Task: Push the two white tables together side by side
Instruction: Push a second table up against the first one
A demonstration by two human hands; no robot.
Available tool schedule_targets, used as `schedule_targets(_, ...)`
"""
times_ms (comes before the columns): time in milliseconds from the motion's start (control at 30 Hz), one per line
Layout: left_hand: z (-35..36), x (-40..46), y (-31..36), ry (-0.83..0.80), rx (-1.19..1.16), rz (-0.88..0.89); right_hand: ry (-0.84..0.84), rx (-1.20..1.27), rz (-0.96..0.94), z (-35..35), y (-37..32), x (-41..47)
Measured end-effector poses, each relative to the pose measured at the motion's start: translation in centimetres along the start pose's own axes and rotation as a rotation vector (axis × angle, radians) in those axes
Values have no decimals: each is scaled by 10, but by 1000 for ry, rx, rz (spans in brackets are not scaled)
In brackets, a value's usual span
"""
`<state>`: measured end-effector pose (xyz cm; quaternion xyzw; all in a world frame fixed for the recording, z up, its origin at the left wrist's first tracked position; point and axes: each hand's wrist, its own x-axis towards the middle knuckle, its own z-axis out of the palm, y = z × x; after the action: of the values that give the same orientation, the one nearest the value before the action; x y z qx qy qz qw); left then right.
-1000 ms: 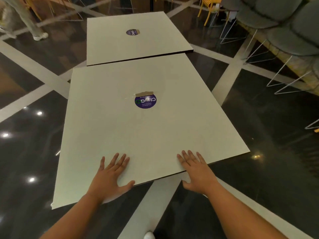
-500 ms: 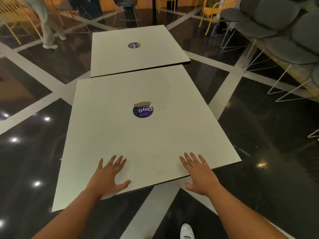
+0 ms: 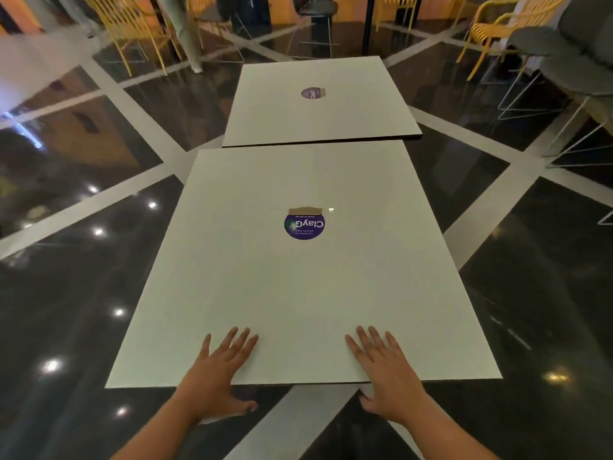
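Both hands lie flat on the near table point(image 3: 298, 293), right at its near edge. The left hand point(image 3: 215, 373) has its fingers straight and spread on the white top, thumb dropped below the edge; the right hand point(image 3: 384, 370) lies the same way, thumb hanging off the edge too. Neither hand grips anything; the palms simply press on the surface.

The far table point(image 3: 318, 117) stands beyond, its near edge meeting the near table's far edge along a thin dark seam. They are not squared up: the far table sits shifted to the right, so its right corner juts past the near table's right side, while the near table's far-left corner sticks out on the left. Whether the edges truly touch along the whole seam I cannot tell.

Each top carries a round purple sticker point(image 3: 304, 224) near its middle.

Dark glossy floor point(image 3: 83, 293) with pale stripes lies open on both sides of the tables. Yellow chairs point(image 3: 132, 28) stand well back on the far left, and grey chairs point(image 3: 570, 61) line the right side, apart from the far table's corner.
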<state>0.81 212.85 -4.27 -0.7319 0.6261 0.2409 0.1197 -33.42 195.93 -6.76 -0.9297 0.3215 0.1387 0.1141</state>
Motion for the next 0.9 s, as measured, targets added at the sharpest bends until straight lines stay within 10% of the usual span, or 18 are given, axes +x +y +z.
schedule_targets(333,45,39,-15,312,154,113,44,-87,-119,25,44,26)
schedule_targets(900,44,39,10,305,142,99,123,-99,-185,25,76,29)
